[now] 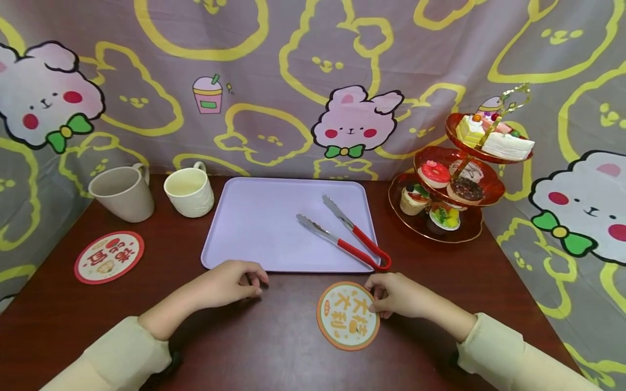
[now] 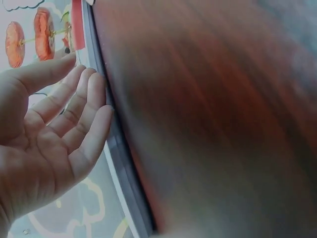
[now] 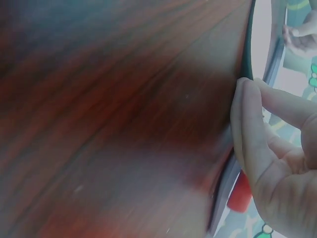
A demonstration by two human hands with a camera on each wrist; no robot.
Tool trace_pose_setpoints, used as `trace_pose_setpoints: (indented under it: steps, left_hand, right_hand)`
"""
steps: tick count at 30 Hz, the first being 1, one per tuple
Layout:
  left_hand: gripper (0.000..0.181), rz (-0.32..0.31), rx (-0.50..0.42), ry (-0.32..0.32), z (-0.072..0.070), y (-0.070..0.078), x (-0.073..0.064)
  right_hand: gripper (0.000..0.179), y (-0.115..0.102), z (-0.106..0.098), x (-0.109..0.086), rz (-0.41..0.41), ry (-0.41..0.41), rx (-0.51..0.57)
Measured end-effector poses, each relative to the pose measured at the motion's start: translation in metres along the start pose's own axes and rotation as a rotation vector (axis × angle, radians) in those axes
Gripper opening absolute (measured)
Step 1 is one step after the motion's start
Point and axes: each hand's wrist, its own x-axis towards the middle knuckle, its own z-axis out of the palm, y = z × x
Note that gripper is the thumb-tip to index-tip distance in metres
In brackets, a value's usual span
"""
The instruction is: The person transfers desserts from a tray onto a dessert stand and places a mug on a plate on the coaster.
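Observation:
My right hand pinches the right edge of a round orange-rimmed coaster near the front of the table. In the right wrist view, the coaster shows as a thin slanted disc between thumb and fingers. Apart from everything, my left hand rests by the front left corner of a lilac tray, fingers loosely bent, holding nothing. The left wrist view shows its bare palm. Red-handled tongs lie spread on the tray's right side, handle end over the front rim.
A grey mug and a cream mug stand at the back left. In front of them lies a red-rimmed coaster. A three-tier red stand with cakes, donuts and cupcakes rises at the back right. A patterned cloth hangs behind.

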Motion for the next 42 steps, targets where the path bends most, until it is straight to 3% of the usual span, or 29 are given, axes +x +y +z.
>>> trace_pose_setpoints:
  steps: [7, 15, 19, 24, 30, 37, 42]
  left_hand:
    - [0.013, -0.009, 0.031, 0.100, -0.016, 0.006, -0.011]
    - [0.017, 0.043, 0.089, 0.314, -0.054, 0.013, -0.023]
    - [0.021, 0.056, 0.064, 0.352, -0.071, 0.010, -0.030]
    - [0.026, 0.018, 0.056, 0.373, -0.086, -0.004, -0.039]
    - [0.025, -0.024, 0.060, 0.487, -0.097, -0.025, -0.048]
    - [0.022, -0.027, 0.000, 0.616, -0.107, -0.050, -0.047]
    - [0.025, -0.092, -0.005, 0.689, -0.111, -0.063, -0.044]
  right_hand:
    - [0.019, 0.010, -0.008, -0.014, -0.002, 0.009, 0.019]
    - [0.016, 0.023, -0.019, -0.026, 0.005, -0.002, 0.074]
    - [0.015, 0.029, -0.027, -0.031, 0.012, -0.010, 0.084]
    - [0.013, 0.039, -0.038, -0.038, 0.028, -0.007, 0.075]
    - [0.011, 0.050, -0.051, -0.047, 0.046, 0.002, 0.085]
    - [0.010, 0.064, -0.066, -0.056, 0.048, 0.004, 0.051]
    - [0.009, 0.073, -0.078, -0.062, 0.063, 0.013, 0.025]
